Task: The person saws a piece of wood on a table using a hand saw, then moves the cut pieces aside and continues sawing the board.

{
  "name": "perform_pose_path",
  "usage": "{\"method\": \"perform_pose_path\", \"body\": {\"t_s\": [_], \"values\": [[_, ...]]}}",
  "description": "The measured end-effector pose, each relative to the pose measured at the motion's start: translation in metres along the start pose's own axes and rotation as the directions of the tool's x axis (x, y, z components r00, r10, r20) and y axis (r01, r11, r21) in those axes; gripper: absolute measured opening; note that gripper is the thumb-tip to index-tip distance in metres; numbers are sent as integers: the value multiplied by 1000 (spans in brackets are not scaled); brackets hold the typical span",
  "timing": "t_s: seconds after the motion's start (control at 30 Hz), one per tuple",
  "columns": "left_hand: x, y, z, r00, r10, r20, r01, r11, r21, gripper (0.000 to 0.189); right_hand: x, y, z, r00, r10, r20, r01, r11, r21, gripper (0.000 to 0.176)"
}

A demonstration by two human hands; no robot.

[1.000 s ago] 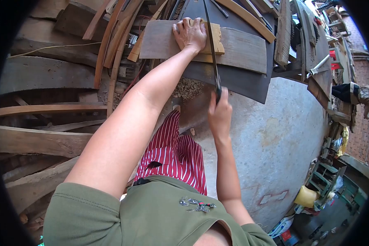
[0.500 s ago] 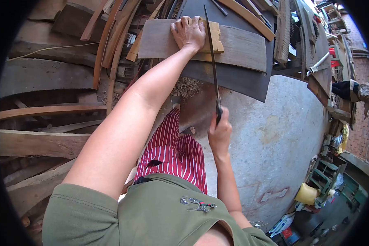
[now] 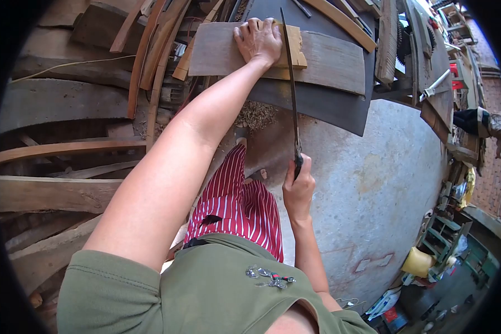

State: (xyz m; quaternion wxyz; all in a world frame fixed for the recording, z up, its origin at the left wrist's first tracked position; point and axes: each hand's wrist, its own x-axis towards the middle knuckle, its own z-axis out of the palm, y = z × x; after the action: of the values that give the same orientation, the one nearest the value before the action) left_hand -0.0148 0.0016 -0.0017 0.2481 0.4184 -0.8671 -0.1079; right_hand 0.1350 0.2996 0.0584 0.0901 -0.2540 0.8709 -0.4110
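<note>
My left hand (image 3: 259,40) presses flat on a pale wooden block (image 3: 293,49) that lies on a grey board (image 3: 334,64) at the top of the view. My right hand (image 3: 298,188) grips the handle of a hand saw (image 3: 290,83). Its long dark blade runs up from my fist and crosses the block just right of my left fingers. The board rests on a dark sheet (image 3: 323,108) that overhangs the concrete floor.
Curved planks and timber offcuts (image 3: 61,145) are stacked at the left. Sawdust (image 3: 255,116) lies under the board. The concrete floor (image 3: 367,189) spreads to the right. Tools and shelving (image 3: 445,239) crowd the far right edge, with a yellow container (image 3: 416,266) low down.
My right hand has pulled the saw back toward me, lowering in the view by a good hand's length. My left hand stays pressed on the block.
</note>
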Motion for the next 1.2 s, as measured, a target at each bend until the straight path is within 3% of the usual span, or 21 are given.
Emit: {"method": "perform_pose_path", "body": {"t_s": [0.1, 0.17, 0.27, 0.37, 0.57, 0.77, 0.83, 1.1, 1.2], "values": [[0, 1, -3, 1000, 3, -2, -3, 1000, -1, 35, 37, -1, 10, 997, 45, 58, -41, 997, -66, 18], [0, -2, 2, 1000, 9, -26, -9, 1000, 16, 35, 77, -3, 29, 1000, -24, 7, 24, 998, -51, 19], [2, -3, 7, 999, 20, -44, -19, 999, 32, 35, 113, -9, 44, 999, 35, 15, -32, 991, -131, 19], [2, -2, 7, 999, 14, -32, -13, 1000, 14, 35, 89, -7, 36, 999, -37, -29, 37, 999, -13, 18], [0, 0, 0, 1000, 3, -8, -3, 1000, 0, 35, -4, -3, -6, 993, 99, 69, -101, 995, 26, 21], [1, -3, 5, 1000, 11, -29, -11, 1000, 20, 35, 81, -4, 33, 1000, 12, 27, -12, 1000, -3, 16], [1, -3, 8, 999, 24, -29, -24, 999, 29, 35, 105, -7, 42, 999, 31, 12, -30, 996, -89, 14], [0, -3, 7, 999, 3, -38, -2, 1000, 25, 35, -5, 3, 0, 998, 46, 32, -47, 999, 12, 19], [2, -1, 8, 999, 12, -40, -11, 1000, 21, 35, 0, 3, -2, 998, 48, 36, -48, 999, 2, 19]]}}
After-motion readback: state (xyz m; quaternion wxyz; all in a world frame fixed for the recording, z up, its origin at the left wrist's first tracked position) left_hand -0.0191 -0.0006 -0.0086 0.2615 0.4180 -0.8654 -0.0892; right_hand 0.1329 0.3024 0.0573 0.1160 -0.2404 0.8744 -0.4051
